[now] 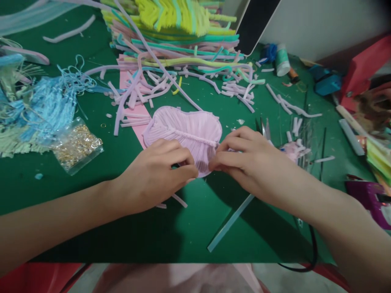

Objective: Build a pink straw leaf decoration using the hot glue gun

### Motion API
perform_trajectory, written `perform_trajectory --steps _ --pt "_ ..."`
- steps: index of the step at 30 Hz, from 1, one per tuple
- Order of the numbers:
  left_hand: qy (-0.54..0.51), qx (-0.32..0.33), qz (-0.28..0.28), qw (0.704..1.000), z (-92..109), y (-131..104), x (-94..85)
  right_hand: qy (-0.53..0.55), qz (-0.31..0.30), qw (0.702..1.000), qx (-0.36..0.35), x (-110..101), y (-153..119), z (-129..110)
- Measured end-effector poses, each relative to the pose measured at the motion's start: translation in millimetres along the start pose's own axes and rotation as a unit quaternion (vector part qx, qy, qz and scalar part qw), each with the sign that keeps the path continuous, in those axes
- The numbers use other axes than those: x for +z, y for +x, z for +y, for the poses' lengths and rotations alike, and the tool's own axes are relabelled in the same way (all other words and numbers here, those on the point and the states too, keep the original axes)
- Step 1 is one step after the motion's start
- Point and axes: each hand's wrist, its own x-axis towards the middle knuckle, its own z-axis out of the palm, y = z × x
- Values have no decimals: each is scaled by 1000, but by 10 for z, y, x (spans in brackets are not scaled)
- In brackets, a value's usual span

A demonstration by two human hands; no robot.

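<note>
A flat lilac craft piece with a rounded outline lies on the green table, covered in rows of pipe-cleaner strips. A twisted raised ridge runs along its middle. My left hand is closed at the piece's lower edge, thumb and fingers curled together. At its right end, my right hand pinches the edge near the end of the ridge; the fingertips are partly hidden. A long lilac pipe cleaner reaches down to the piece's top edge. Behind the right hand, scissors show their metal tips.
Bundles of coloured pipe cleaners are heaped at the back, with cut lilac bits before them. Blue tassels and a bag of gold rings lie left. A translucent glue stick lies in front; a purple tool sits right.
</note>
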Motion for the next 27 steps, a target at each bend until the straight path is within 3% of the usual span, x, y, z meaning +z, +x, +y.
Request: perform_trajectory --steps 14,20,27 --pt "3 10 5 1000 14 45 -12 -7 3 1000 3 29 5 -14" --pt "-82 -85 23 993 80 69 -4 -7 1 1000 6 17 9 -25" --pt "47 66 59 995 35 6 10 -10 11 1000 7 48 17 -26"
